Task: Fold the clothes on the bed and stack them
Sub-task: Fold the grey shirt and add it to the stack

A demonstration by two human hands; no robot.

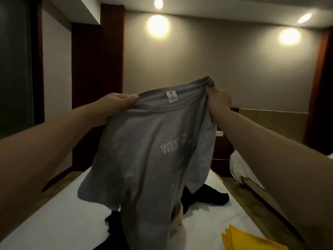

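L hand [115,103] & R hand [219,99] pinch grey tee [144,150] by collar, apart; it hides most dark clothes [207,197] on bed [63,213].

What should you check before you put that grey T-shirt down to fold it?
1. Left hand grips grey T-shirt at one shoulder: ok.
2. Right hand pinches the other shoulder: ok.
3. Shirt hangs smooth: not ok, bunched by the right hand.
4. Bare white bed sheet below the shirt: not ok, black clothes lie there.
5. Yellow cloth out of the way: ok, near right corner.
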